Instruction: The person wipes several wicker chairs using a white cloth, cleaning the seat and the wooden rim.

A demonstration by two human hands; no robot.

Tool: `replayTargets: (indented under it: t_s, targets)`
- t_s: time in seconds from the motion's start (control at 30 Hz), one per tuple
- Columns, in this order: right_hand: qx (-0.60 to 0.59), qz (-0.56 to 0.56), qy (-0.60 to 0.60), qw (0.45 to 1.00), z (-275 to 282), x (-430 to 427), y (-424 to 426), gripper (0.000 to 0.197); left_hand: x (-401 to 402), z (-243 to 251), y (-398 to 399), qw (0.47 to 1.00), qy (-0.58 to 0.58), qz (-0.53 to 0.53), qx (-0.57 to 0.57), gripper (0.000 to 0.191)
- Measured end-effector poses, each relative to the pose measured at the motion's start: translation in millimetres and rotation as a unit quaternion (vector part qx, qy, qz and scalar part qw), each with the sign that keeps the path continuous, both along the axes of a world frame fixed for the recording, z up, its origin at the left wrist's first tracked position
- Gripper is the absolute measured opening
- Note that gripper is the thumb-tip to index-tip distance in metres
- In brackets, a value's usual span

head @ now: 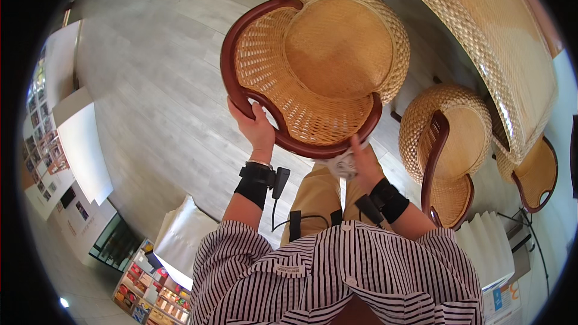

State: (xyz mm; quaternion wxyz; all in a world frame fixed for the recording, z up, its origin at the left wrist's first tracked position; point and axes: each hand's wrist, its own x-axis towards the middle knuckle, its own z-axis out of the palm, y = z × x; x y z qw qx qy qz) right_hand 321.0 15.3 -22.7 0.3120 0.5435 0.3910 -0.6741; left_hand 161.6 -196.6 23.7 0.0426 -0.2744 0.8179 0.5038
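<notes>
A round woven rattan chair [338,49] with a low wickerwork back and a dark red-brown wooden rail [230,54] stands before me. My left hand [254,128] grips the rail beside a curved opening in the backrest, thumb on the inner side. At the rail's near right part is my right hand [365,162], slightly blurred. It holds a crumpled pale cloth [342,165] against the outside of the rail, with a finger reaching over the top edge. Both wrists wear black bands with small devices.
A large woven table [505,54] curves along the upper right. Two more rattan chairs [467,140] [535,171] stand beside it. A white covered object [180,230] is at the lower left, near shelves of colourful goods [149,289]. Grey plank flooring [153,99] extends to the left.
</notes>
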Motion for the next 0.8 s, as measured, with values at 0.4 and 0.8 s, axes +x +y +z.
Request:
replayTargets:
  t_s: [0.4,0.8]
  targets:
    - [-0.073,-0.035,-0.049,0.996,40.9,-13.8,-19.7,0.052,4.2,-14.4,-10.6,0.995,0.081,-0.026,-0.045,0.061]
    - [0.241,0.327,0.145,0.902,-47.2,-46.9,66.8,0.077,6.9,-24.8,-16.5,0.996,0.056,-0.019,-0.060,0.061]
